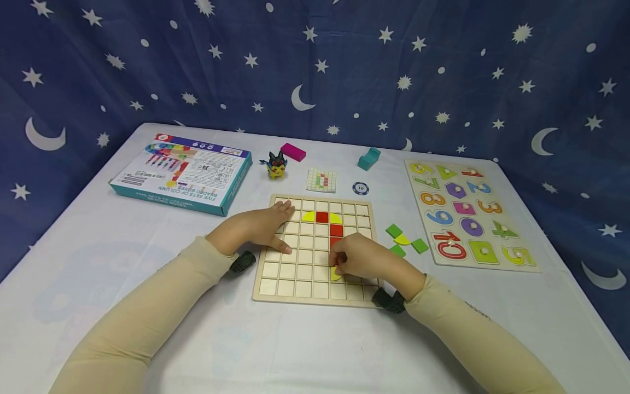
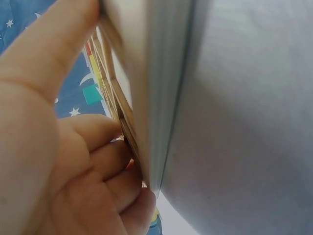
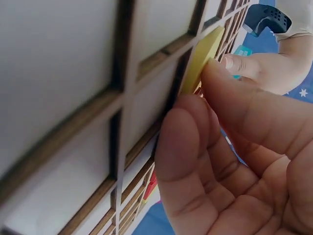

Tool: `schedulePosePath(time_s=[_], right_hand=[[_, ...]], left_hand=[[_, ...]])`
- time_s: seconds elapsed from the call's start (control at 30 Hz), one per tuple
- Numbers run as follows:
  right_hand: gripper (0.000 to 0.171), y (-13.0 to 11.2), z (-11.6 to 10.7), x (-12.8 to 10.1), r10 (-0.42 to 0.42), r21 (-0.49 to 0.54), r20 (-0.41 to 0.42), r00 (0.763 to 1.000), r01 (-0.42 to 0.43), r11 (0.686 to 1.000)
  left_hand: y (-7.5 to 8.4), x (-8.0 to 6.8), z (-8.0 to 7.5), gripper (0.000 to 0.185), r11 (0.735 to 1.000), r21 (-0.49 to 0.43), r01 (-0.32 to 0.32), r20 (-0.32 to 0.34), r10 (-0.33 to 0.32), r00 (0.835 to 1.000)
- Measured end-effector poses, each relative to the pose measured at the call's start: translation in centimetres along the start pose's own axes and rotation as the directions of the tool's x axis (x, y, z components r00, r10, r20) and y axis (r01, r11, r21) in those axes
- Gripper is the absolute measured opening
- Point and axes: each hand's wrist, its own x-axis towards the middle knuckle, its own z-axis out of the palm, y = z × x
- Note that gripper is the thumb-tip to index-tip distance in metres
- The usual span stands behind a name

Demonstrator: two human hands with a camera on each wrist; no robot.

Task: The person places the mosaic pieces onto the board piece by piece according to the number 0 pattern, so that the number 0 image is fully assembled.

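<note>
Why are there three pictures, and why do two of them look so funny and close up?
A person wears three cameras. The big picture comes from one on the head, looking down at a table. The two close-ups come from cameras strapped to each wrist, so they see fingers from very near.

The left hand lies flat on a wooden grid board, steadying it. The right hand pinches a yellow piece against the board. Red and yellow pieces already sit in the board.

Around it lie a toy box, a small figure, loose green and yellow pieces and a number puzzle.
</note>
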Motion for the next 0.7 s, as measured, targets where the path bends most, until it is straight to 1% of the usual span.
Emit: schedulePosePath(time_s=[0.3,0.53,0.7], right_hand=[[0.011,0.16,0.06,0.06,-0.017,-0.017,0.008,1.0,0.017,1.0],[0.012,0.09,0.03,0.07,-0.014,-0.035,0.009,1.0,0.015,0.999],[0.011,0.03,-0.09,-0.09,-0.027,-0.022,0.016,0.999,0.028,0.999]], left_hand=[[0.14,-0.01,-0.11,0.099,1.0,0.001,0.004,0.0,-0.004,1.0],[0.0,0.19,0.02,0.099,1.0,0.009,0.005,0.0,-0.005,1.0],[-0.14,0.2,-0.02,0.098,1.0,0.005,0.004,0.0,-0.004,1.0]])
